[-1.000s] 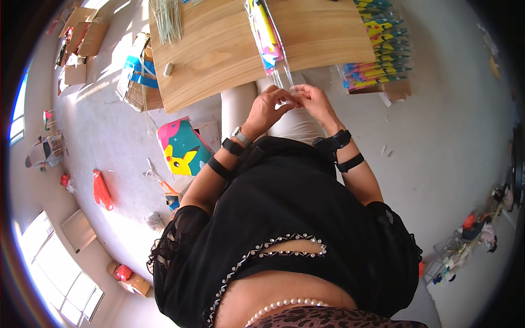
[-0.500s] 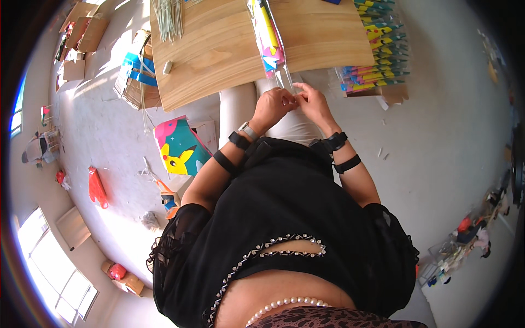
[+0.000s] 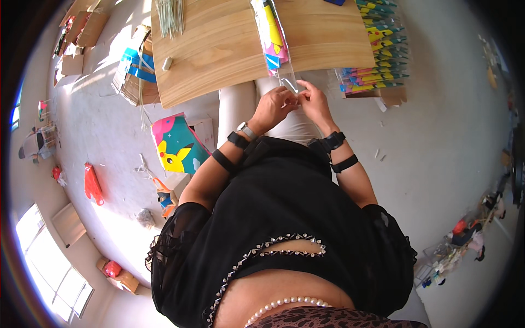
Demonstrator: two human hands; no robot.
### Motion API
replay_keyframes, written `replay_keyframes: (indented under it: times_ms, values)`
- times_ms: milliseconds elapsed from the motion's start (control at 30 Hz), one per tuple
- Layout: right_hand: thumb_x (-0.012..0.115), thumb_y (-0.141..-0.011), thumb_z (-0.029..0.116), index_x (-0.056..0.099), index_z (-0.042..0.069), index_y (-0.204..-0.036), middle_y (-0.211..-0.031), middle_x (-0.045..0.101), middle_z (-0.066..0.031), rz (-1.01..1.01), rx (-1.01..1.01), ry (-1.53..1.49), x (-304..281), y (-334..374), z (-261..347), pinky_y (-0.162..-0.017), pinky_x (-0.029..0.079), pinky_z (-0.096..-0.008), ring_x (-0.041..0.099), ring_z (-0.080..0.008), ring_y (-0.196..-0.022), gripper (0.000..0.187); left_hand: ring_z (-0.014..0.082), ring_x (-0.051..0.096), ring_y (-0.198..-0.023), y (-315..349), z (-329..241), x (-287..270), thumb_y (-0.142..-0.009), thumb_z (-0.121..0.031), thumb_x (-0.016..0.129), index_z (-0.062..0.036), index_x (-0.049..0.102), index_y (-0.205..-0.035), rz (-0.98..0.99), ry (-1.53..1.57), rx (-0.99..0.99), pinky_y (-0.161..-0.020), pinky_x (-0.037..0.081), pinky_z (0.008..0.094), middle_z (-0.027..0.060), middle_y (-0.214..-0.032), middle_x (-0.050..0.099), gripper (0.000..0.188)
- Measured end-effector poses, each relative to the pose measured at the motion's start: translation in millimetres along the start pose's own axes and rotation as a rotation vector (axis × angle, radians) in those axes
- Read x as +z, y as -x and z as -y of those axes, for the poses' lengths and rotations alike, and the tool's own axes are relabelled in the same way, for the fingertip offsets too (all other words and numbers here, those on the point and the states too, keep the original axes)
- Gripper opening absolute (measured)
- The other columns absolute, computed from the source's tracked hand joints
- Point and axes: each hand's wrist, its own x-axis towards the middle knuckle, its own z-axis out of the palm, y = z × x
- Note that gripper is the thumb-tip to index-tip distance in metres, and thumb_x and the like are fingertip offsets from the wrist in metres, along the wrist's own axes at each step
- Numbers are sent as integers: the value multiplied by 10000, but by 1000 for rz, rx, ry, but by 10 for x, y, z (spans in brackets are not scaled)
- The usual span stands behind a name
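Observation:
A long clear plastic sleeve (image 3: 291,65) lies lengthwise on the table, its near end hanging past the edge toward me. Inside it is a folded item in yellow, pink, white and blue (image 3: 275,38), possibly a folded kite or sheet. My left hand (image 3: 275,108) is closed in a pinch at the sleeve's near end, above my lap. Close beside it, my right hand (image 3: 315,106) pinches the same end between thumb and fingers. The fingertips of both hands nearly meet. Exactly how the film runs between them is too small to make out.
On the wooden table (image 3: 219,60) are a bundle of thin pale sticks (image 3: 170,16) and a small whitish block (image 3: 167,64). Stacked similar packets (image 3: 377,49) stand at its right. A taped carton (image 3: 134,71) and a colourful printed bag (image 3: 178,145) are at the left.
The sleeve's clear end has shifted slightly and its film folds differently near my fingers. Both hands stay almost in place, still pinching. The whole view has tilted a little.

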Motion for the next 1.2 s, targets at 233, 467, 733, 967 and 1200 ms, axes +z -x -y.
replay_keyframes:
  times_ms: [233, 467, 733, 967, 1200]
  values:
    - [592, -976, 21, 554, -55, -1483, -924, 813, -134, -2, 36, -93, 60, -40, -138, -751, 603, -307, 780, -174, -791, 514, 216, 681, -812, 220, -42, -280, -896, -107, 843, -18, 714, -948, 81, 97, 74, -767, 563, 363, 89, -915, 679, 165]
    - [580, -1012, 17, 542, -46, -1503, -970, 816, -136, 51, 106, -203, -16, -33, -279, -748, 597, -286, 791, -176, -810, 496, 115, 656, -962, 1120, 602, -1268, -996, -61, 771, -12, 663, -1017, -284, 559, -279, -847, 553, 276, 12, -1002, 683, 121]
    - [570, -1054, 25, 513, -37, -1531, -1021, 800, -148, 125, 155, -99, -15, -80, -292, -776, 603, -295, 776, -171, -843, 484, 436, 688, -1152, 2376, 1357, -1512, -724, -12, 804, -88, 649, -1346, 130, -754, -806, -974, 566, 483, 235, -1236, 709, 645]
    - [456, -1069, -42, 473, 50, -1514, -1161, 753, -171, 92, 29, -260, -64, 3, -406, -826, 588, -319, 766, -170, -965, 455, 354, 728, -1029, 1222, 434, -1219, -938, -28, 673, -80, 719, -1251, -222, -321, -335, -880, 592, 445, 165, -1128, 746, 320]
    - [396, -1057, -83, 681, 39, -1283, -1149, 751, -110, 298, -138, 4, -167, -9, -325, -922, 582, -327, 723, -151, -1026, 385, 179, 750, -1048, 629, 598, -498, -1068, -59, 577, -14, 687, -1252, 64, 351, -371, -897, 608, 332, 103, -1110, 747, 218]
